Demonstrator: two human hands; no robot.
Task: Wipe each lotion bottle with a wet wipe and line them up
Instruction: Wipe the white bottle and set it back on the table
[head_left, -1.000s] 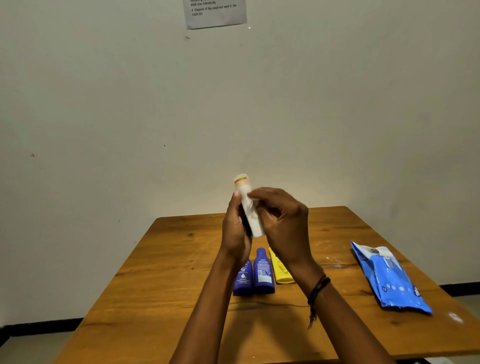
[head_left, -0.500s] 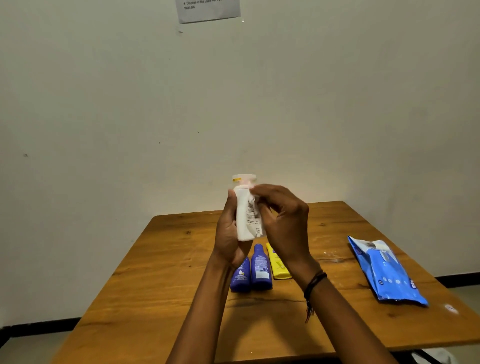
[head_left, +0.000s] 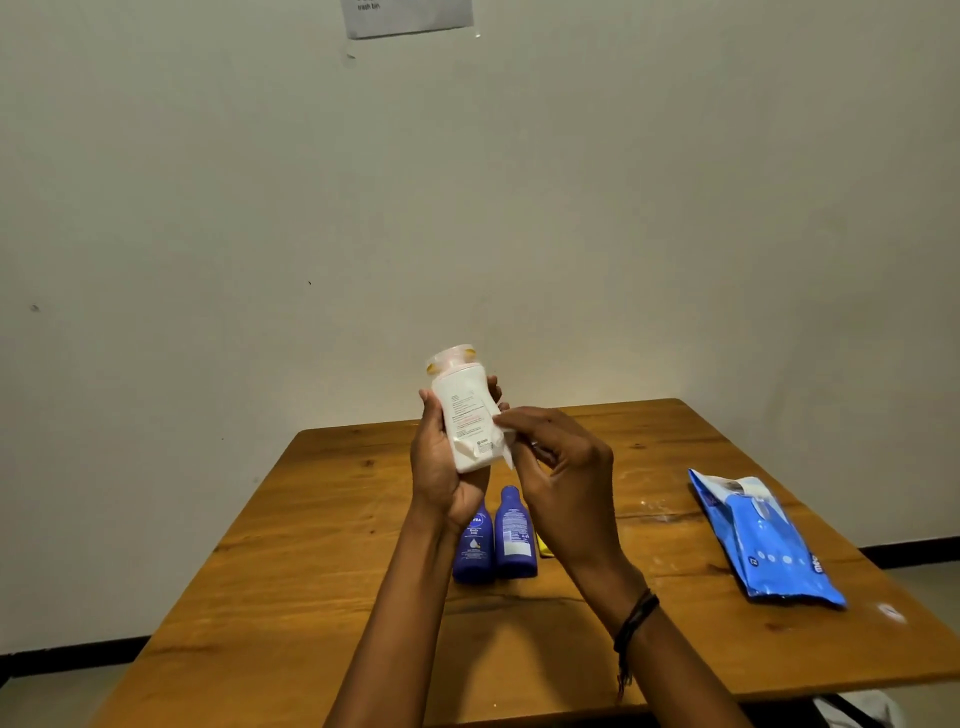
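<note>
My left hand (head_left: 441, 467) grips a white lotion bottle (head_left: 465, 415) upright above the table, back label facing me, its cap at the top. My right hand (head_left: 561, 483) pinches a white wet wipe (head_left: 506, 447) against the bottle's lower right side. Below my hands, two dark blue lotion bottles (head_left: 474, 548) (head_left: 514, 535) lie side by side on the wooden table (head_left: 311, 571). A yellow bottle (head_left: 544, 550) lies to their right, mostly hidden behind my right wrist.
A blue wet wipe pack (head_left: 763, 540) lies flat on the table's right side. The white wall runs along the table's far edge, with a paper notice (head_left: 408, 15) taped high up. Dark floor skirting shows at both sides.
The white bottle has turned so its broad back label faces me. My right hand with the wipe has slid down from the bottle's upper part to its lower right side.
</note>
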